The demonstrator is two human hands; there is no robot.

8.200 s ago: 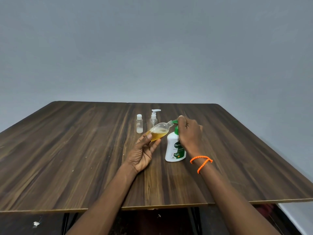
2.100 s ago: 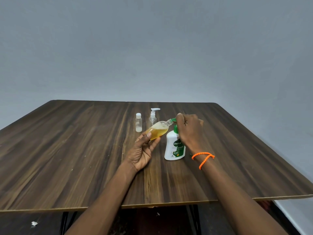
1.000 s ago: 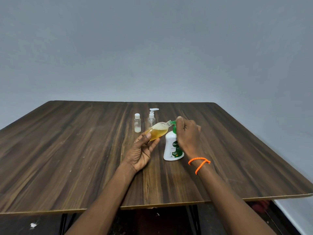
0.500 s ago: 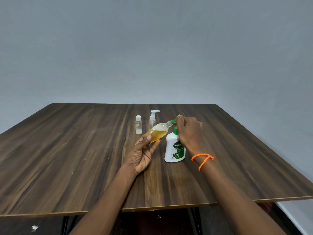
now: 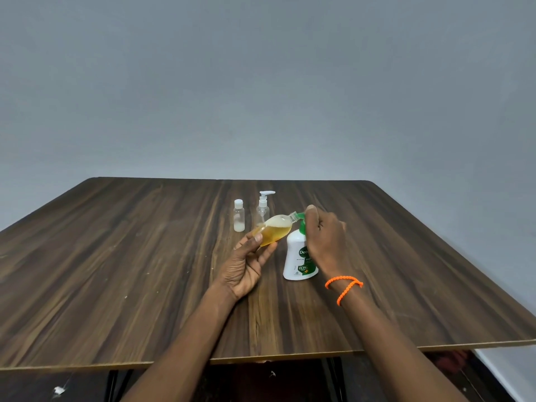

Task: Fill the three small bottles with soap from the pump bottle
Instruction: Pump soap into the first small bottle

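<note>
A white pump bottle (image 5: 298, 261) with a green label and green pump stands on the wooden table (image 5: 145, 271). My right hand (image 5: 326, 242) sits closed over its pump head. My left hand (image 5: 246, 262) holds a small clear bottle (image 5: 274, 233) tilted, its open neck against the green spout. Amber soap fills most of that bottle. Behind it stand a small clear bottle with a white cap (image 5: 239, 215), a little whitish liquid at its base, and a small clear bottle with a white pump top (image 5: 263, 208).
An orange beaded band (image 5: 345, 287) circles my right wrist. The table's front edge runs just below my forearms, with dark floor and table legs beneath. A grey wall stands behind the table.
The amber soap level in the tilted bottle has risen since the earliest frame. My right hand dips and lifts slightly on the pump head. The two rear bottles stay in place.
</note>
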